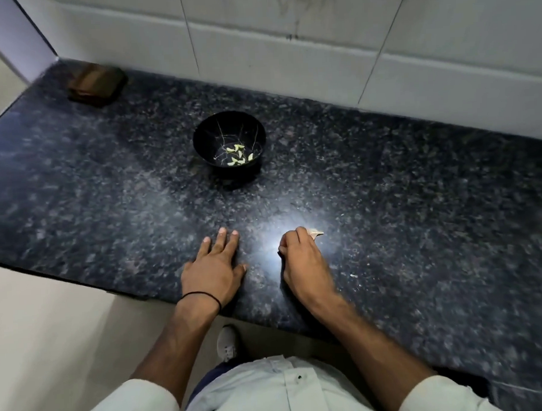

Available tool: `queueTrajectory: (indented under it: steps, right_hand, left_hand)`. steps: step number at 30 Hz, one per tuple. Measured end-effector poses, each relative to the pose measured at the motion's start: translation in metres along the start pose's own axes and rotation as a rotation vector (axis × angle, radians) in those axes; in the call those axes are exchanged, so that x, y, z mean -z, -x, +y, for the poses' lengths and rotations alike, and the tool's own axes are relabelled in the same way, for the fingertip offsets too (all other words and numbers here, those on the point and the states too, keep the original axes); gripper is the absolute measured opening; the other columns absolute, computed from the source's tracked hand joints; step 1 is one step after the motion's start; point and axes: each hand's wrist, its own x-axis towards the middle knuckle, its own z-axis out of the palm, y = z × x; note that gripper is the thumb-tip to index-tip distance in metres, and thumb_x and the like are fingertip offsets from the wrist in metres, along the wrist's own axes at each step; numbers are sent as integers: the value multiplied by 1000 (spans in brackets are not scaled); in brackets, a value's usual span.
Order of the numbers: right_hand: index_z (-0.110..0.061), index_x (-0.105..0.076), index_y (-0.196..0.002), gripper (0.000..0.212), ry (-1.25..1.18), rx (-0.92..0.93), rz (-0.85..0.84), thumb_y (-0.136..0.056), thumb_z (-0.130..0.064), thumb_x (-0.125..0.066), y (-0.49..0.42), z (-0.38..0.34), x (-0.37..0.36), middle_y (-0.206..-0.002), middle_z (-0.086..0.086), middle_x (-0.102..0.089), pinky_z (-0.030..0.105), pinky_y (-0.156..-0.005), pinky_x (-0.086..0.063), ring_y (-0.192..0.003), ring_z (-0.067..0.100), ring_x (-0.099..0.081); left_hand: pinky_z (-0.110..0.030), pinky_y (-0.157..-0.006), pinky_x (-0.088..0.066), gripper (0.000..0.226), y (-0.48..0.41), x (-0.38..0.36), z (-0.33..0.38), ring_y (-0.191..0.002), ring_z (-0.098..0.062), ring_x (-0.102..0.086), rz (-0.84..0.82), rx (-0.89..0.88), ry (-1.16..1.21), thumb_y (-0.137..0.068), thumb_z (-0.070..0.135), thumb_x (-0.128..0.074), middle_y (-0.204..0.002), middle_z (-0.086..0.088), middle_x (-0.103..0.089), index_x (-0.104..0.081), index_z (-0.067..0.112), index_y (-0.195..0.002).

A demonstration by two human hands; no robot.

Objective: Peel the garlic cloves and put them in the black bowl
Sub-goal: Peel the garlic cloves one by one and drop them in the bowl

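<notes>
Left hand [215, 270] spread flat on counter [420, 230], right hand [300, 261] pinching perhaps a garlic clove [317, 233], peeled cloves [236, 154] in black bowl [209, 130]

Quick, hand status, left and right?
Left hand: open, fingers straight, flat on the dark speckled stone counter.
Right hand: curled, pinching a small pale garlic piece.

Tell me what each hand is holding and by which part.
Right hand holds a garlic piece by one end; the other end pokes out. Left hand holds nothing.
</notes>
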Motion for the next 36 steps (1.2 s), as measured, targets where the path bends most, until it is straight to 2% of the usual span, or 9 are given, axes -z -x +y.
queueTrajectory:
  steps: [2,4,6,8,11,16,22,32,36]
  right_hand:
    - [-12,-50,-98,6,-74,4,36,-99,-6,-48,-2,-7,4,-103,4,-50,33,-68,-37,-83,20,-46]
    - [-13,-48,-93,9,-162,6,92,-97,-5,-45,-11,-16,10,-93,5,-52,37,-69,-39,-79,23,-46]
    - [-15,-49,-89,10,-261,4,153,-94,-7,-46,-28,-26,17,-85,4,-54,39,-70,-41,-78,22,-48]
    - [-15,-53,-87,12,-340,7,210,-96,-8,-50,-50,-37,27,-79,-1,-55,33,-69,-42,-74,17,-50]
    - [-12,-60,-86,12,-403,-4,248,-98,-11,-58,-90,-57,46,-70,-6,-55,18,-62,-37,-64,2,-46]
    - [-11,-73,-86,10,-409,-73,261,-91,-18,-69,-161,-81,57,-78,0,-70,15,-65,-43,-69,3,-58]
    - [-12,-77,-99,19,-138,-31,87,-93,-7,-61,-200,-84,42,-100,4,-74,33,-90,-52,-96,19,-67]
    - [-12,-74,-96,12,-272,-80,341,-91,-7,-64,-148,-50,64,-96,1,-63,14,-79,-43,-85,8,-56]
    - [-12,-73,-99,13,-311,-217,309,-92,-6,-64,-91,-6,69,-96,3,-66,7,-75,-39,-83,9,-56]
  left_hand:
    - [-45,-105,-43,58,-3,12,1,-148,-26,-28,40,-7,-28,-103,47,-40,-165,5,-19,-19,37,-156]
    - [-40,-87,-52,42,-7,27,0,-120,-33,-57,170,5,11,-100,45,-45,-137,-7,-58,-49,35,-140]
    - [-38,-79,-52,32,-16,41,-3,-103,-36,-63,270,16,117,-98,43,-49,-113,-11,-69,-63,31,-124]
    - [-41,-87,-51,35,-32,48,-12,-113,-36,-60,320,-16,225,-96,38,-53,-124,-12,-65,-62,26,-127]
    - [-47,-114,-33,70,-56,47,-25,-148,-28,-25,225,-109,145,-92,47,-59,-164,-3,-23,-32,24,-153]
    - [-52,-122,-8,88,-74,36,-38,-153,-24,11,22,-143,54,-95,63,-45,-165,8,17,7,31,-158]
    - [-50,-122,-12,87,-74,46,-41,-154,-23,10,-20,-160,13,-96,63,-43,-165,8,18,10,32,-158]
    - [-50,-120,-24,83,-79,50,-44,-154,-25,0,-1,-197,-3,-97,58,-47,-167,6,9,1,30,-159]
    - [-54,-117,-27,71,-78,47,-39,-153,-29,-7,30,-166,55,-99,47,-49,-168,3,-1,-15,29,-158]
